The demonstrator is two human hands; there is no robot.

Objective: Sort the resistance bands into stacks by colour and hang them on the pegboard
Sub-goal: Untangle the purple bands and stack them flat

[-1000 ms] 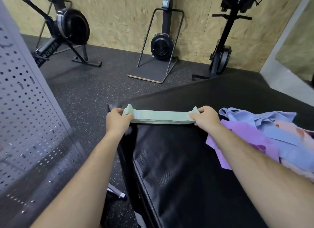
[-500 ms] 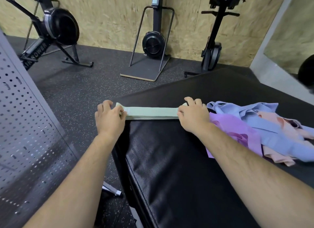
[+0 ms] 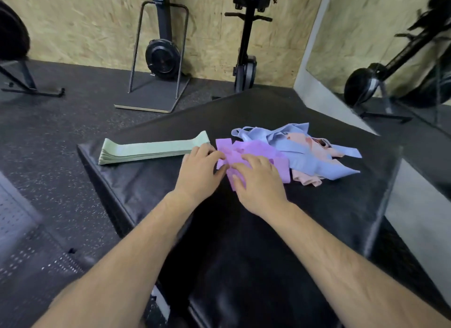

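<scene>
At ten o'clock from the left hand (image 3: 199,171), the green band stack (image 3: 151,149) lies released; both hands have moved onto the purple bands (image 3: 253,145), left pinching, right hand (image 3: 258,183) pressing flat.

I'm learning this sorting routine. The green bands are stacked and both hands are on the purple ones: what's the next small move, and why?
Probably pull the purple bands nearer, clear of the blue bands and pink bands: the left hand and right hand are both on them, they overlap that tangle, and the green stack lies squared beside.
</scene>
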